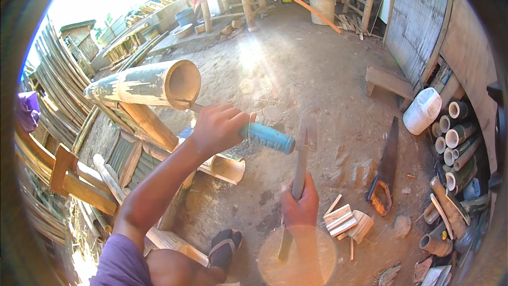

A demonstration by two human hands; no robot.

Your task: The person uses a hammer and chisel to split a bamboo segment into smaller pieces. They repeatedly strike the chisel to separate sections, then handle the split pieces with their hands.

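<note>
My left hand is closed around a chisel with a blue handle. The chisel's blade meets the lower rim of a thick bamboo tube, which lies raised on a wooden support at the left, its open end towards me. In my right hand is a hammer, gripped by its shaft and held upright. Its head is close to the butt of the blue handle; glare hides whether they touch. Below the tube is a second, cut bamboo piece.
On the dirt floor at right lie a handsaw and split bamboo pieces. Cut bamboo tubes are stacked by the wall near a white container. A low wooden bench stands behind. My sandalled foot is below.
</note>
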